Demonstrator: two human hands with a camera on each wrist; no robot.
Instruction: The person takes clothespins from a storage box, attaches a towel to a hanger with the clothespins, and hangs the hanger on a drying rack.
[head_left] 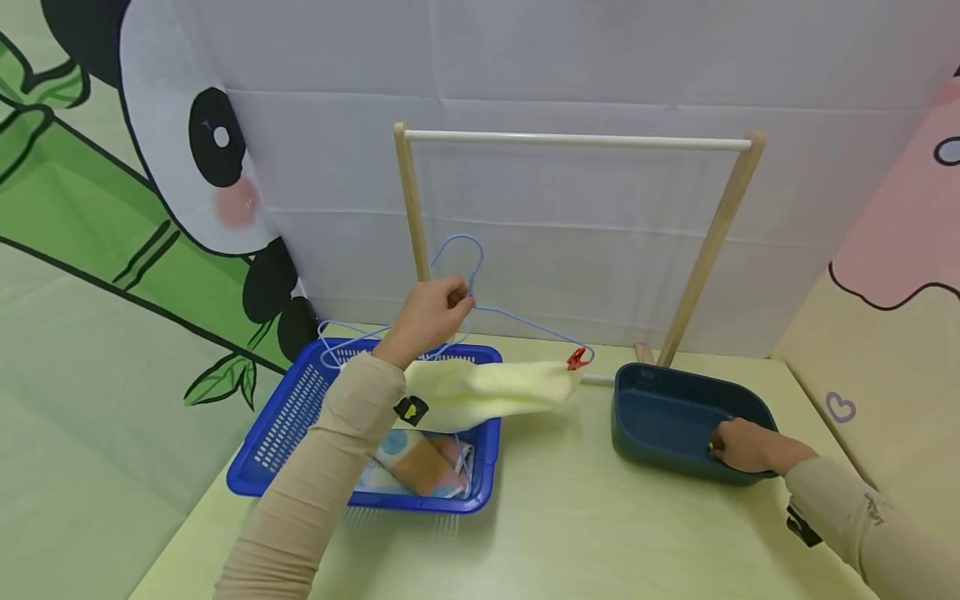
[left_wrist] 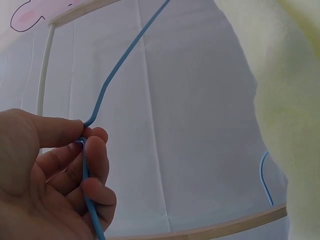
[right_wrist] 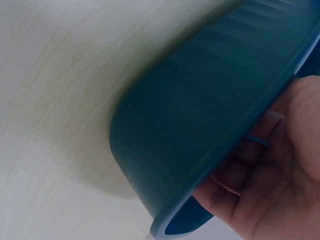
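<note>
My left hand (head_left: 438,312) pinches a blue wire hanger (left_wrist: 111,75) between thumb and fingers just below its hook. From the hanger hangs a pale yellow cloth (head_left: 480,390), with a red clip (head_left: 577,359) at its right end. The hand and forearm hide the hanger's left side in the head view. My right hand (head_left: 742,446) reaches over the near rim into a dark teal basin (head_left: 645,396), fingers curled, with a small yellow thing (head_left: 711,447) showing at the fingertips. In the right wrist view the basin wall hides those fingertips.
A blue plastic basket (head_left: 288,425) stands at the left, holding folded patterned cloth (head_left: 420,462) and more blue hangers (head_left: 333,342). Behind, a wooden rack (head_left: 716,242) with a white top bar (head_left: 577,140) stands against the fabric backdrop. The yellow cloth overhangs the basket's right edge.
</note>
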